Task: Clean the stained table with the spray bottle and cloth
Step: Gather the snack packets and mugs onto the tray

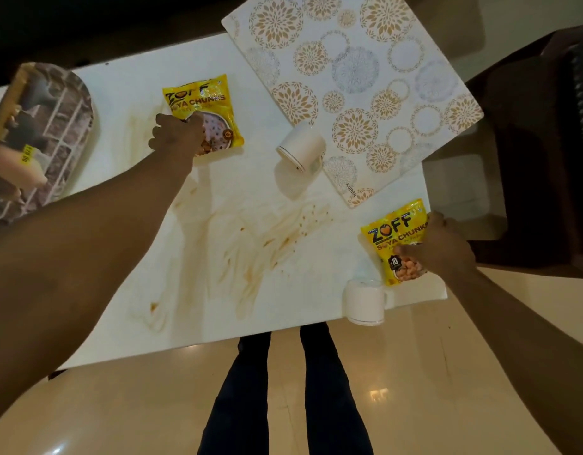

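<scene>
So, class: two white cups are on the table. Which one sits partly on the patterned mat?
The far cup, touching the floral mat. The other cup stands at the table's near edge, beside the right hand's yellow packet.

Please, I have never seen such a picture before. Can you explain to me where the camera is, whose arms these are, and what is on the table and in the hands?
The single picture comes from a camera worn on a person's head, looking down, so the arms and legs are that person's own. There is no machine. The left hand grips the far yellow packet; the right hand grips the near yellow packet. The white table carries brown stains, a far white cup, a near white cup at the edge, a patterned mat and a picture board. No spray bottle or cloth is visible.
</scene>
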